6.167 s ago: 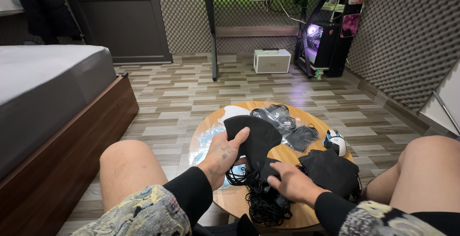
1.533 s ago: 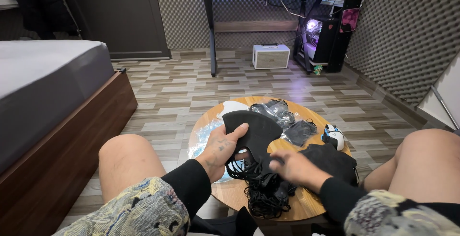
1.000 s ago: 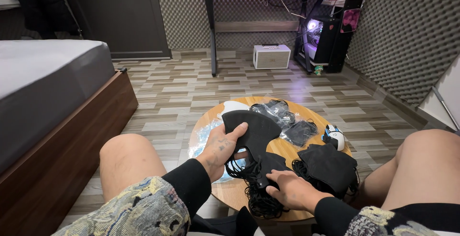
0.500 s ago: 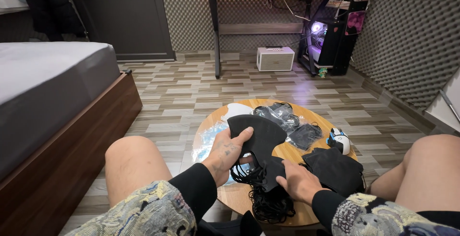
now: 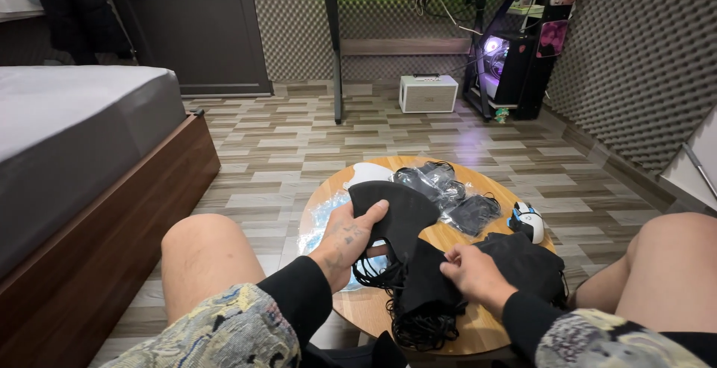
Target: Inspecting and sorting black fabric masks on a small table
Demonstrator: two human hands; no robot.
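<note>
Soft black masks on our round wooden table [image 5: 358,310]

Our left hand [image 5: 349,239] grips a curved black cloth mask [image 5: 399,211] above the table; our right hand [image 5: 470,271] pinches the black mask pile [image 5: 426,293]; crinkly clear packets [image 5: 437,185] lie beyond, a white mouse [image 5: 529,221] beside them.

A black fabric mask [image 5: 396,215] held upright above a loose pile of black masks [image 5: 422,301].

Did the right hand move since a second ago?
Yes. The right hand slid up the round table, from near its front edge toward the middle, and now pinches a black face mask beside the left hand.
</note>
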